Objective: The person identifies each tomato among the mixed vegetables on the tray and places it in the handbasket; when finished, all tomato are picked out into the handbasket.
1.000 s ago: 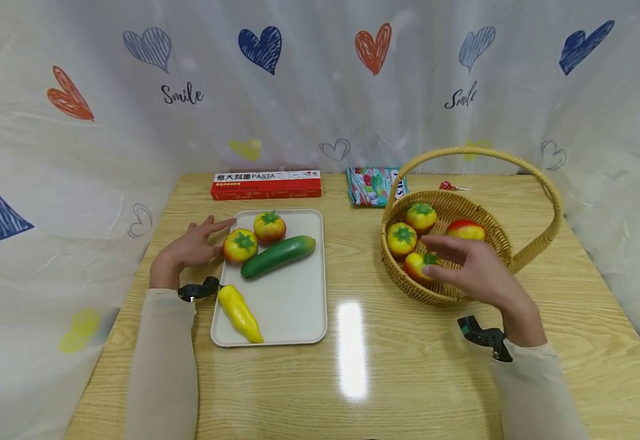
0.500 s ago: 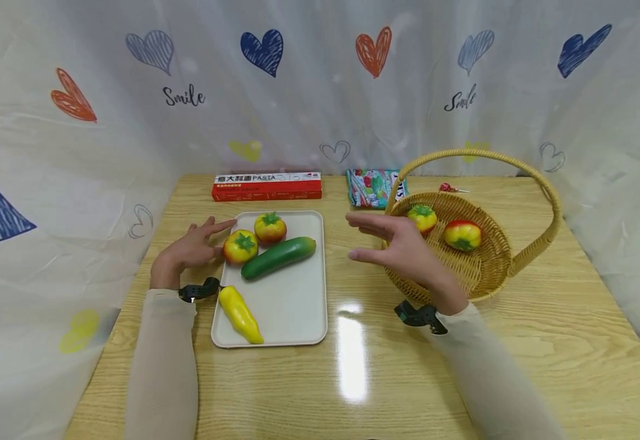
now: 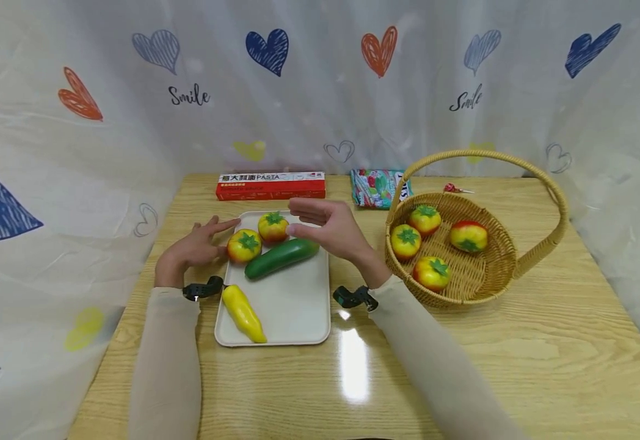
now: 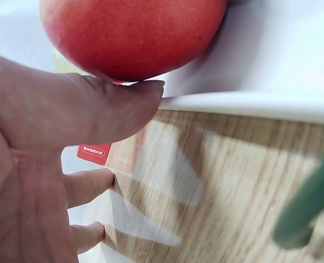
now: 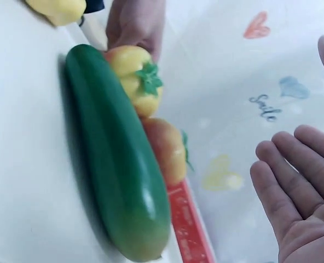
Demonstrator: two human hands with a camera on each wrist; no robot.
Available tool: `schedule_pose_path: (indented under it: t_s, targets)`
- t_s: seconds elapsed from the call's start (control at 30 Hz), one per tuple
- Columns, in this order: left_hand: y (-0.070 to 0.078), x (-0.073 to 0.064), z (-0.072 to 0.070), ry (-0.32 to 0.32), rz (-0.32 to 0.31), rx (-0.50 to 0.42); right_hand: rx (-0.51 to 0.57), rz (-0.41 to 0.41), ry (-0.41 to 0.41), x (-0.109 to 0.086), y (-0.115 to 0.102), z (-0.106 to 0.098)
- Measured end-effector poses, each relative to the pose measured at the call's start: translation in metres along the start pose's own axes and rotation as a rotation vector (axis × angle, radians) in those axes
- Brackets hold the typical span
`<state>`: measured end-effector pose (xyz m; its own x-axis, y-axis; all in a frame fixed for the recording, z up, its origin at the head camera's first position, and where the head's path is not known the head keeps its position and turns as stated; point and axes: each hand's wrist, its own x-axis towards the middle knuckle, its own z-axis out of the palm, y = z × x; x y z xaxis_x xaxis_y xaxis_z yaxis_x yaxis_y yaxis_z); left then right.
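Note:
A white tray (image 3: 292,311) holds two yellow-and-red tomatoes with green leaf tops, a green cucumber (image 3: 281,258) and a yellow pepper (image 3: 244,313). My left hand (image 3: 192,247) rests at the tray's left edge. In the left wrist view, its thumb (image 4: 96,107) lies against the left tomato (image 4: 134,33) and the fingertips reach the table. My right hand (image 3: 331,227) is above the tray's upper right part, close to the other tomato (image 3: 273,227) and the cucumber's tip. Its fingers are extended and nothing is in its palm, as the right wrist view shows.
A wicker basket (image 3: 509,260) with a tall handle stands at the right, holding several similar fruits. Behind the tray lies a red pasta box (image 3: 270,190). A green snack bag (image 3: 376,186) and a lollipop (image 3: 452,188) lie at the back near the curtain.
My right hand has moved left from above the basket to above the tray, with nothing in it. The left hand and the fruits have kept their places.

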<state>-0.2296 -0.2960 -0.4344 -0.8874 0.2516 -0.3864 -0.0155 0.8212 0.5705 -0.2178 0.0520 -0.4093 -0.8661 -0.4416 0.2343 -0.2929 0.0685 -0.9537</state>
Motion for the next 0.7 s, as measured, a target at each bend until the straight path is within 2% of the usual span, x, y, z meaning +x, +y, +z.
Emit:
schedule_pose_path:
  t_s: [0.2,0.47,0.7]
  targets:
    - [0.000,0.001,0.000,0.003,0.001,0.002,-0.059,0.067,0.005,0.024,0.015,0.015]
    - [-0.001,0.003,0.002,-0.006,0.000,-0.015,-0.341,0.217,-0.033,0.044,0.032,0.030]
    - [0.000,0.002,0.000,0.009,0.000,-0.009,-0.497,0.264,-0.084,0.054,0.034,0.038]
